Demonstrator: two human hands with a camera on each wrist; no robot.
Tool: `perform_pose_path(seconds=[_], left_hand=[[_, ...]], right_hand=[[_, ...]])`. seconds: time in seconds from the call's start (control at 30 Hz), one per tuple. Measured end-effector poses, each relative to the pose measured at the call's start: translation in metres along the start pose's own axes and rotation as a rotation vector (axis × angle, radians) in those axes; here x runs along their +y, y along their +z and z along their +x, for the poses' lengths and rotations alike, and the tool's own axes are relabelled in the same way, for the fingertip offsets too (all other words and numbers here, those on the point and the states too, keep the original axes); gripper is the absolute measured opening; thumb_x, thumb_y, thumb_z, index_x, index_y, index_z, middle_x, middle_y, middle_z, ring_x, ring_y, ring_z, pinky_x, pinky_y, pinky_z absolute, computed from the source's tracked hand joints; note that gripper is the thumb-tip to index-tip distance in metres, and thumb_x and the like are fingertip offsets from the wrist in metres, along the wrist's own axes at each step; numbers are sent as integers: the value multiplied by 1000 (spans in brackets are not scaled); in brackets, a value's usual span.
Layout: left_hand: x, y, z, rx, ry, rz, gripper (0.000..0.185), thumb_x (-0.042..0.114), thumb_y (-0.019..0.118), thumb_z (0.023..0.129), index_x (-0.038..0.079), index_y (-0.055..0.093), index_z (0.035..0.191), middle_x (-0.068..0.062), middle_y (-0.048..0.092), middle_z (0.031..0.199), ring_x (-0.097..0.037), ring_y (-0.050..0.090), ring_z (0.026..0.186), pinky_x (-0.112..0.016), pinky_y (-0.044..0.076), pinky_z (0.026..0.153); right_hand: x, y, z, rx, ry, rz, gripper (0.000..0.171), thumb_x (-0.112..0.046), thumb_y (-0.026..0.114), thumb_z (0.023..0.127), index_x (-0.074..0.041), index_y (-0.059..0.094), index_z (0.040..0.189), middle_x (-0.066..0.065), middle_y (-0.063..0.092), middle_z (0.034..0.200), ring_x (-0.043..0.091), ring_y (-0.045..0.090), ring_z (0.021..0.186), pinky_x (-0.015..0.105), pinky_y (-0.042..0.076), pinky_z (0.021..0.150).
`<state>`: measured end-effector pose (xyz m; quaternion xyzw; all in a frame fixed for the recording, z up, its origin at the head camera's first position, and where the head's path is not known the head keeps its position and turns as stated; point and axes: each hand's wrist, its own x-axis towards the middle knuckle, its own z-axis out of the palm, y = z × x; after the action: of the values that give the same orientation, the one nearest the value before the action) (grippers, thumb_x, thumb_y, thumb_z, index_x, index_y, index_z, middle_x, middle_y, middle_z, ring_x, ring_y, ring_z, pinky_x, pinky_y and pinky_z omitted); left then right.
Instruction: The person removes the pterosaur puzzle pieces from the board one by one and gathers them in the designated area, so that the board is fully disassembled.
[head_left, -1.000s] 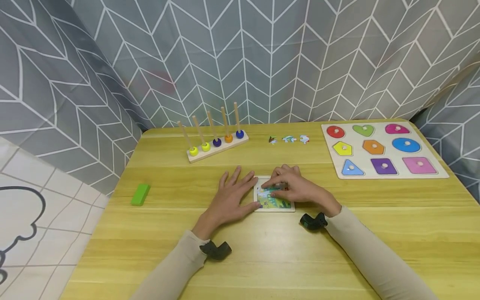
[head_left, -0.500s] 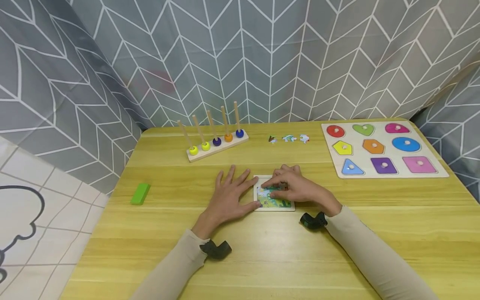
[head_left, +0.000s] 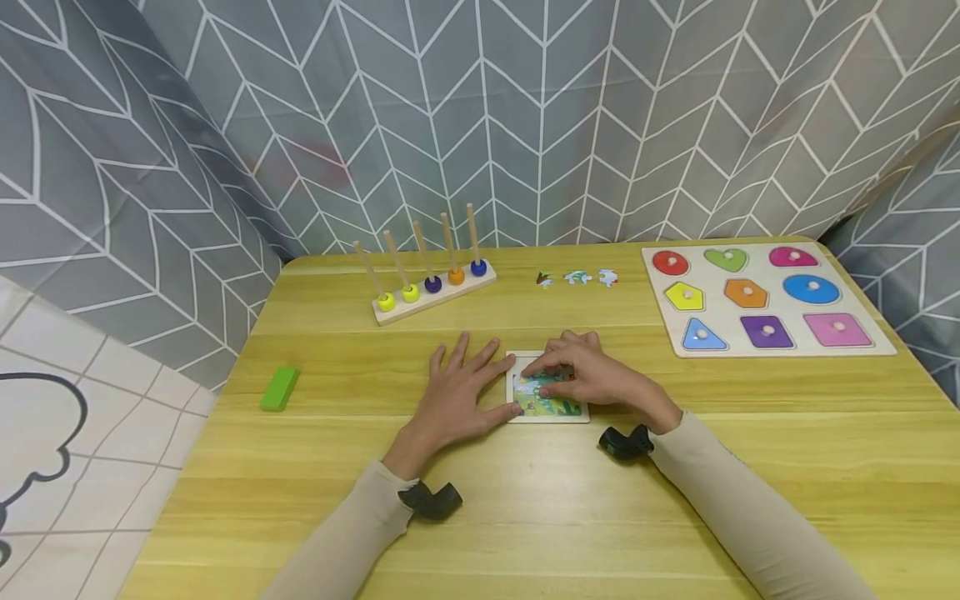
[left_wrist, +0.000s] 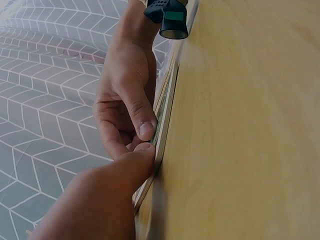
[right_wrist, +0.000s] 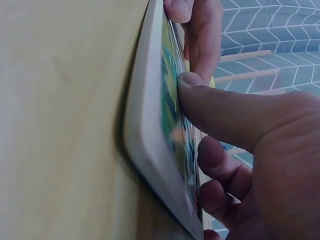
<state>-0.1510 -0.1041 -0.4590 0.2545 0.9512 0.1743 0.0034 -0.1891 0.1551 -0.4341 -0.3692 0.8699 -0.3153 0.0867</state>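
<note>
A small jigsaw puzzle tray with a pale rim lies flat on the table, its lower part filled with a green picture. My left hand rests beside it with fingers spread, the index fingertip and thumb touching the tray's left edge. Over the tray, my right hand has its thumb and index finger down on a light-blue puzzle piece, the other fingers curled. The right wrist view shows the right thumb against the picture surface. The right hand hides the tray's upper right part.
Three loose puzzle pieces lie behind the tray. A peg stand with coloured beads is at the back left, and a green block lies far left. On the right is a knobbed shape board. A patterned curtain hangs behind.
My left fingers have shifted slightly leftward and spread a little more, while its thumb stays at the tray. The right hand stays in place on the puzzle.
</note>
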Motion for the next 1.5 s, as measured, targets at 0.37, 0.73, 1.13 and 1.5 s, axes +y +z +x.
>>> perform_pose_path(seconds=[0.37,0.73,1.13,1.5], left_hand=[[0,1,0,-10,-14,-11,74,72,53,90,36,44,154,3,31,168,-40,8,159,-69,6,121],[-1,2,1,-12,-10,-13,74,72,54,89,37,45,154,4,30,168,-40,8,159,-69,7,121],[-1,3,0,-7,-19,-23,74,71,55,89,37,45,153,5,31,168,-40,8,159,-68,6,121],[0,2,0,-12,-19,-34,73,71,55,90,37,46,153,4,30,168,-40,7,159,-68,5,121]], right_hand=[[1,3,1,-9,39,38,26,-21,80,88,-27,78,114,-16,57,78,12,40,78,38,16,79],[1,3,2,-12,49,43,25,-21,80,88,-27,77,112,-16,57,77,13,41,78,39,16,80],[-1,3,2,-3,44,78,24,-17,80,88,-26,75,109,-14,57,78,14,43,79,39,15,81],[-2,4,1,-6,64,139,24,-15,79,89,-26,74,110,-12,60,84,14,46,84,39,17,83]])
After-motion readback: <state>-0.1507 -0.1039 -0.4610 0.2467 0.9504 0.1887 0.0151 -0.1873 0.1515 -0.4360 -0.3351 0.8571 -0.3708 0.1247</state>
